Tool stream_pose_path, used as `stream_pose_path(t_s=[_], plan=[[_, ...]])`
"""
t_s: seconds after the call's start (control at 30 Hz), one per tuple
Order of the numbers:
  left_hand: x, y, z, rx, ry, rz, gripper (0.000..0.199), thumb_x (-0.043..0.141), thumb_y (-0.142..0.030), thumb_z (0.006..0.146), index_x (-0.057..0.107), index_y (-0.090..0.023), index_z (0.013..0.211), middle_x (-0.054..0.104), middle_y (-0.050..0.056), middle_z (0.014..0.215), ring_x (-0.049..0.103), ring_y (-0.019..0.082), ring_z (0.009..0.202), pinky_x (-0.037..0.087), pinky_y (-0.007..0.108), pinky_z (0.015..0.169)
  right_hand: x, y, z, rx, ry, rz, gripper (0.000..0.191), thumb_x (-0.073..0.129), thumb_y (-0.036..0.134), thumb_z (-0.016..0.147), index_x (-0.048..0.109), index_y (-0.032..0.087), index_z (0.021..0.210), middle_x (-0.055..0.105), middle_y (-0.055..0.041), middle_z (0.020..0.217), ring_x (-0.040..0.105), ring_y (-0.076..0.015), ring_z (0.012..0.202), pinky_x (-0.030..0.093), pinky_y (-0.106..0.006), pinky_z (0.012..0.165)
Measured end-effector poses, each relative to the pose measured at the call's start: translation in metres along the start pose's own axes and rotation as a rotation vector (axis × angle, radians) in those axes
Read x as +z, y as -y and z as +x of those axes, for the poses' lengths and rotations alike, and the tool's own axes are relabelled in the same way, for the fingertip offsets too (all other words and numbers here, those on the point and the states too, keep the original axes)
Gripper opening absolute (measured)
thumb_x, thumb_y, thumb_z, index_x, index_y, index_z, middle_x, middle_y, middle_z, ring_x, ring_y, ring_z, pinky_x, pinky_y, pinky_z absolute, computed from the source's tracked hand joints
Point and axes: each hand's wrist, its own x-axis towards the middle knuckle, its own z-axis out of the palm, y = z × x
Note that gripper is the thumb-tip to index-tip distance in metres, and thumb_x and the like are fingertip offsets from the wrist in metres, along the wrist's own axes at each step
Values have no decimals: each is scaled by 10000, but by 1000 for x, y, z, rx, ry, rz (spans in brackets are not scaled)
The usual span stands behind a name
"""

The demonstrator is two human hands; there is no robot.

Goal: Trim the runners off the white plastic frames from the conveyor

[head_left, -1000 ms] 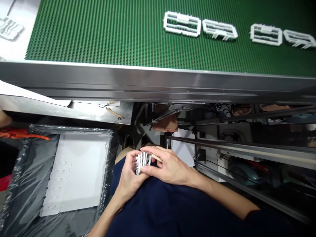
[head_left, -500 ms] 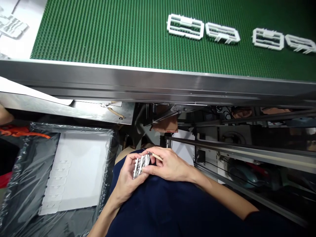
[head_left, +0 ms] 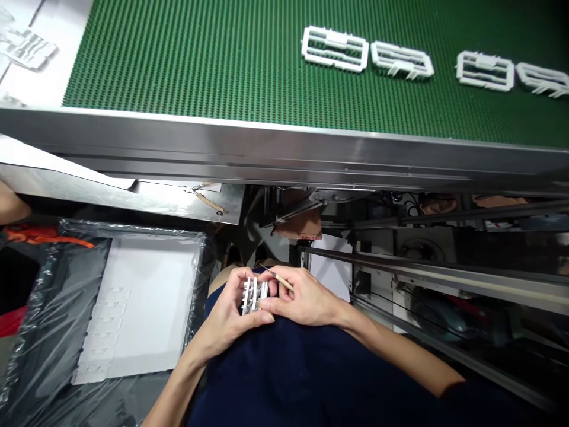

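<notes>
In front of my body, my left hand (head_left: 233, 308) is closed around a white slatted plastic part (head_left: 249, 295), with its thumb along the near side. My right hand (head_left: 302, 296) grips a small knife-like tool (head_left: 283, 281) with a beige handle; its thin dark tip points up and to the left, above the part. The right thumb and fingertips also press on the part's right edge. Fingers hide some of the part, so I cannot tell if it is one piece or several stacked.
Ahead runs a green conveyor belt (head_left: 191, 59) with several white plastic frames (head_left: 335, 49) behind a metal rail (head_left: 267, 145). Pliers (head_left: 208, 201) lie on a metal shelf. At left, a plastic-lined box (head_left: 40, 332) holds a white sheet and thin clear pieces. Another person's arm (head_left: 11, 204) shows at the left edge.
The white part has turned slightly more upright in my hands, and my left thumb has slid a little to the right. The view has shifted slightly; the tool stays in my right hand.
</notes>
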Motion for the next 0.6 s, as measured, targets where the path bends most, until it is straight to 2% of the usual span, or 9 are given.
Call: stream_pose_path(t_s=[0.1,0.17,0.23,0.3,0.43,0.6], plan=[[6,2,3,27,-97,33,452,730,-271,721,412,-268,1042,537,3,1001,534,175,901,421,278,760,-1,1,-1,-40,-18,107,333,493,410,882,477,215,1151,560,15,824,493,-85,663,390,-209,594],[10,4,4,32,-164,50,427,718,-280,733,416,-262,1035,534,7,991,543,169,871,426,282,752,-4,1,-3,-40,-97,126,282,377,415,936,444,205,1113,560,13,814,499,-84,667,390,-216,620],[13,5,4,31,-203,67,435,718,-288,732,408,-260,1035,535,17,1009,553,176,875,435,300,759,-8,2,-7,-22,-166,41,270,299,404,963,470,195,978,525,31,719,476,-79,616,369,-217,607],[15,4,3,41,-235,112,446,721,-302,727,400,-259,1033,532,27,1030,559,191,900,443,324,779,-12,4,-12,-31,-178,-108,296,296,381,967,505,193,872,516,32,688,476,-83,614,352,-220,611],[17,2,1,74,-290,235,444,719,-321,728,399,-260,1029,515,33,1066,559,201,921,443,348,811,-15,14,-20,-53,-156,-349,278,301,340,970,552,223,990,613,5,828,550,-109,725,344,-230,641],[17,6,-1,148,-264,254,419,677,-292,763,385,-259,1062,513,45,1076,546,211,959,440,351,833,-11,20,-18,-29,-87,-488,363,422,550,881,568,234,984,644,11,809,554,-116,646,305,-233,582]])
